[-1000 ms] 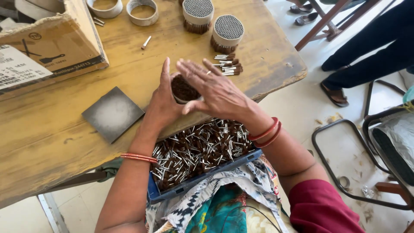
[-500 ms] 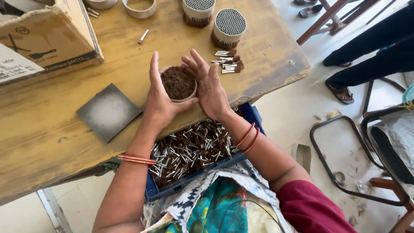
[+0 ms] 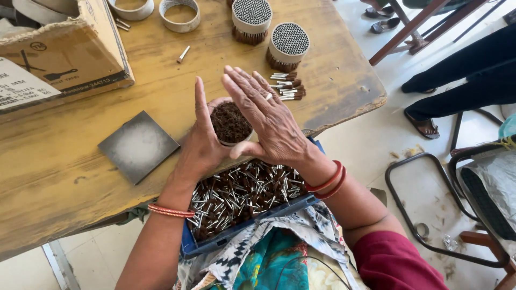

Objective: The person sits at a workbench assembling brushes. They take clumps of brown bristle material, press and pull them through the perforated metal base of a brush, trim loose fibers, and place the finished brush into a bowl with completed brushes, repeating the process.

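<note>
Left hand [image 3: 201, 147] and right hand [image 3: 266, 121], fingers straight and flat, press between their palms a small round ring packed with brown sticks [image 3: 230, 122], above a blue plastic tray of loose brown-and-silver sticks [image 3: 242, 196], at the worn wooden table [image 3: 70, 177] edge.

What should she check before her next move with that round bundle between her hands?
1. Bundle cupped on both sides: ok.
2. Left hand against its side: ok.
3. Right hand against the other side, fingers straight: ok.
4. Bundle's top face even: cannot tell.
5. Tray of loose sticks on her lap below the hands: ok.
6. Grey square plate clear of the hands: ok.
</note>
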